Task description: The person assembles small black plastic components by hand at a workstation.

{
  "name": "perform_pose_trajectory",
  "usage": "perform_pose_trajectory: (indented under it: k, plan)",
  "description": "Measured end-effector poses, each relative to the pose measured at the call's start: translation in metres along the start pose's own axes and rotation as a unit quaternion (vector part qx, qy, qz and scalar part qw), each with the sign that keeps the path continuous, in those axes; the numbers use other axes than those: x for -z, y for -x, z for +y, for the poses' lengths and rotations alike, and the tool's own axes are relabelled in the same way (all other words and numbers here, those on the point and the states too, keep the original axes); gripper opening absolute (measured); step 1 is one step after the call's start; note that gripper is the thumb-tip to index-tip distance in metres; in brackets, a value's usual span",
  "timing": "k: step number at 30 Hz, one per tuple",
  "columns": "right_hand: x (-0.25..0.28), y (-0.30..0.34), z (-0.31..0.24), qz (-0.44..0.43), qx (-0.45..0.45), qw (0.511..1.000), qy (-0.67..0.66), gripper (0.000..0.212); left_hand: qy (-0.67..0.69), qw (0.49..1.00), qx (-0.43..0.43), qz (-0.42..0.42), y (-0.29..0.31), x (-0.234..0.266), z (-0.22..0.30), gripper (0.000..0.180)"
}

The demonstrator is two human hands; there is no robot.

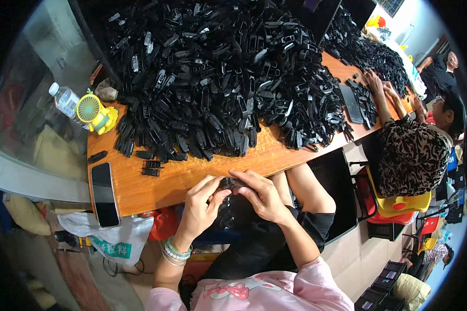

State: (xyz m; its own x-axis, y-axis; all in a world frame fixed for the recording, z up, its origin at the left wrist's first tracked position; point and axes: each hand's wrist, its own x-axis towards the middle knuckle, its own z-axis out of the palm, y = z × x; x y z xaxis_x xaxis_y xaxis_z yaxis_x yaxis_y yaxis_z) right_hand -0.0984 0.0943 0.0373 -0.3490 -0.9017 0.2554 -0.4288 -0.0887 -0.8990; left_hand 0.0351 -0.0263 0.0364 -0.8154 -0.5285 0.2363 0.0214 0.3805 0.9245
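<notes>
A small black part (230, 183) sits at the near desk (192, 173) edge, gripped from both sides; the left hand (201, 201) pinches its left end, the right hand (261, 194) closes fingers over its right; beyond lies a huge pile of black parts (218, 78); a phone (104, 194) lies left; a yellow fan (94, 112) and bottle (65, 99) stand at the far left corner.

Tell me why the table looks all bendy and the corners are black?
Head view: a fisheye lens curves the wooden table edge and leaves black corners around a round picture. Light is even and soft, with no strong shadows. The phone screen shows a faint shine. The left hand and right hand look sharp; the far edges look softer.
</notes>
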Motion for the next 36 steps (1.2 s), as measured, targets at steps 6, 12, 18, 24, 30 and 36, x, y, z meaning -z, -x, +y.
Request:
perform_pose_trajectory:
  k: [6,12,18,24,30,36]
  plan:
    - [-0.007,0.005,-0.001,0.004,0.012,0.999,0.044,0.041,-0.046,0.998,-0.042,0.014,0.006,0.002,0.002,0.021]
    - [-0.020,0.010,0.006,0.030,0.072,0.994,0.078,0.044,-0.045,0.999,-0.001,0.000,0.011,0.001,0.011,0.020]
    - [-0.036,0.010,-0.006,0.071,0.069,0.991,0.089,0.041,0.087,0.992,0.040,0.078,0.020,-0.004,-0.005,0.023]
    - [-0.044,0.016,0.001,0.133,-0.028,0.986,-0.095,0.013,0.365,0.915,0.164,0.062,0.034,-0.001,-0.003,0.027]
    - [-0.034,0.022,0.007,0.040,-0.102,0.992,-0.068,0.016,0.069,0.994,0.069,0.057,0.024,0.022,-0.022,0.023]
    - [0.002,-0.022,0.026,0.162,-0.103,0.972,0.135,0.012,-0.400,0.898,-0.042,0.178,-0.030,0.086,-0.039,0.022]
